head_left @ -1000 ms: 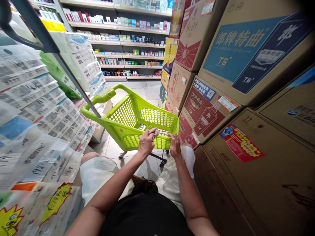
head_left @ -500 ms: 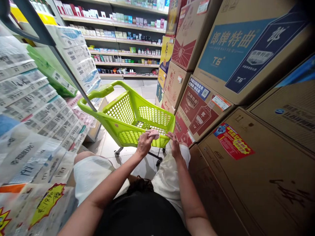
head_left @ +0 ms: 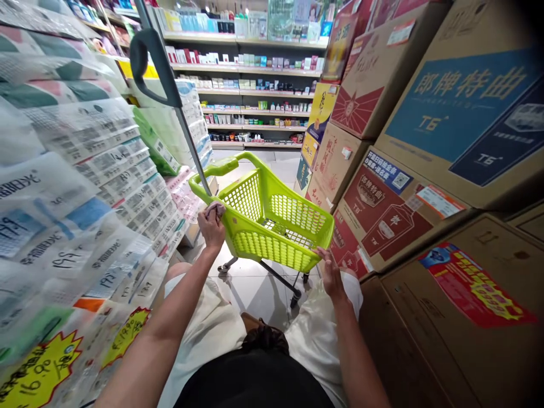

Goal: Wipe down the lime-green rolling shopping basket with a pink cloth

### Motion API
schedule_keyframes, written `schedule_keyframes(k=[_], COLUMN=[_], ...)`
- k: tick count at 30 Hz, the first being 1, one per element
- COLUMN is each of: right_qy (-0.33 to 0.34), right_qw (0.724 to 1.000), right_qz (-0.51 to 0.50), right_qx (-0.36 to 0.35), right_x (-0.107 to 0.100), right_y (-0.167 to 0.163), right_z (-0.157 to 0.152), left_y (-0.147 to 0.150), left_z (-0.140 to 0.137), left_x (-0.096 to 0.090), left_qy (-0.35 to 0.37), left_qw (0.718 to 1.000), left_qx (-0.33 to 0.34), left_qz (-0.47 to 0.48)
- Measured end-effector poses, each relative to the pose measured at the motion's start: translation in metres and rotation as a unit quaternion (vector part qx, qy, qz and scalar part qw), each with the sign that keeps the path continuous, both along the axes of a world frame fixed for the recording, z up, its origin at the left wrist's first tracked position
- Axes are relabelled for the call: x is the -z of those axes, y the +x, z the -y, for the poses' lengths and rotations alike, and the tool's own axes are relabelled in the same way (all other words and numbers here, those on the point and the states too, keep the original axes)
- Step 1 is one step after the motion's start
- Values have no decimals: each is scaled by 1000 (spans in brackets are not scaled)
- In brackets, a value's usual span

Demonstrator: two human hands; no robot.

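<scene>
A lime-green plastic shopping cart (head_left: 276,241) stands sideways before my knees, its lattice basket showing bare holes at the bottom. My left hand (head_left: 212,231) is closed on a crumpled pinkish cloth (head_left: 216,208), pressed against the cart's upper rim near its left corner. At the near right corner, the fingers of my right hand (head_left: 332,276) hook over the rim; its thumb is hard to make out. A metal pole (head_left: 193,136) with a dark grey loop grip (head_left: 155,68) rises by the cart's left end.
Stacked plastic-wrapped paper packs (head_left: 123,164) with price signs line the left side. Tall cardboard cartons (head_left: 382,209) crowd the right, close to my right arm. Shelves of small boxes and bottles (head_left: 259,93) stand across the back, beyond a tiled floor (head_left: 250,283).
My left hand has slid the cloth along the rim from near the right corner to the left corner. My right hand stays at the right corner. The view has shifted left and upward.
</scene>
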State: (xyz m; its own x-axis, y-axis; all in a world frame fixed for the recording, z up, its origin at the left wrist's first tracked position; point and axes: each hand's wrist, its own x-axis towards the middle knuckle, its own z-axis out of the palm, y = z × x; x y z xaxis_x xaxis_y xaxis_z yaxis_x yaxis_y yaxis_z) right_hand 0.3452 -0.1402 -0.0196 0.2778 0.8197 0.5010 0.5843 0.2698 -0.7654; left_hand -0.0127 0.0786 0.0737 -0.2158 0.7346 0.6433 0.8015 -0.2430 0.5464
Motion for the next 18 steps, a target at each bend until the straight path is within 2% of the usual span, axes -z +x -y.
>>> schedule_keyframes(k=[2,6,7,10,11,15,16,18], right_qy=[-1,-4,-5,-6,-4,13,16,18], right_qw=[1000,1000,1000,999,998,996,996,996], right_qz=[8,16,21,47,57,85,89,91], right_qx=[-5,-4,-5,-7,-5,3,1,-5], right_x=[1,1,0,-4,-6,-18,-22,-29], right_y=[1,2,3,5,5,1,0,-2], right_z=[0,-1,-2,-5,-6,-14,-16,-19], left_y=[10,25,25,22,22,23,22,19], left_z=[7,20,20,15,14,14,13,10], left_x=[7,19,19,11,9,7,7,5], left_qy=[-7,-38,-40,-34,-32,-44,-42,-25], left_qw=[1000,990,990,998,998,989,989,997], left_qx=[15,110,104,19,9,102,103,49], left_qz=[-17,-84,-85,-51,-49,-97,-94,-62])
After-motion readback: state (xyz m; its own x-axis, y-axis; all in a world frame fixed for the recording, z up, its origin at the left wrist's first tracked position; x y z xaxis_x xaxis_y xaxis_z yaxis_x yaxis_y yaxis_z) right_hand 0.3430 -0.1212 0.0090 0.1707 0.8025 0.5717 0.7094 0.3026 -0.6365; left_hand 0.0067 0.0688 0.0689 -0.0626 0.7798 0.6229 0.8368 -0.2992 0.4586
